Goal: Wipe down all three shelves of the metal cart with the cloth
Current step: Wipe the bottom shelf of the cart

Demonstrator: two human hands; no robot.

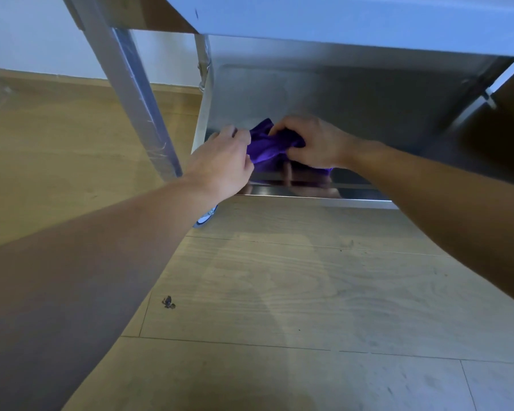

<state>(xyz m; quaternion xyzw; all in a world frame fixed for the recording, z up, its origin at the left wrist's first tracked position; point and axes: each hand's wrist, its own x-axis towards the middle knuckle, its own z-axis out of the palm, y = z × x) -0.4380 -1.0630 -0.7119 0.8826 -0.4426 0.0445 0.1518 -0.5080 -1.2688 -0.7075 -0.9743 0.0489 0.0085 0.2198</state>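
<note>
Cloth (267,146) is lying bunched between my two sets of fingers, at the near left corner of the cart's bottom shelf (368,108). I am reading it as a purple wad whose long axis is running left to right, from one hand to the other. My left hand (223,161) is pinching the left end, with its fingers curled around the fabric. My right hand (312,143) is gripping the right end from above, knuckles up and fingertips tucked into the folds. Both are touching it, so neither is nearer, though the right one is sitting slightly deeper into the shelf.

I am judging that the coming stroke depends on one thing: nearly all the bare metal is lying beyond and to the right of my fingers. The wad's long side is already facing that way, so a push away from me would be covering a broad band.

The front lip (309,191) is running just on my side of the fingers and mirroring them. The corner wall is standing right beside my left fingertips, with the cart leg (137,99) further left. The shelf above (368,13) is overhanging everything beyond the fingers — I am expecting it to crowd my forearms on a deep reach. A wheel (205,218) is peeking out under my left wrist, and a dark speck (169,302) is lying on the wood floor (309,292), well behind both hands.
</note>
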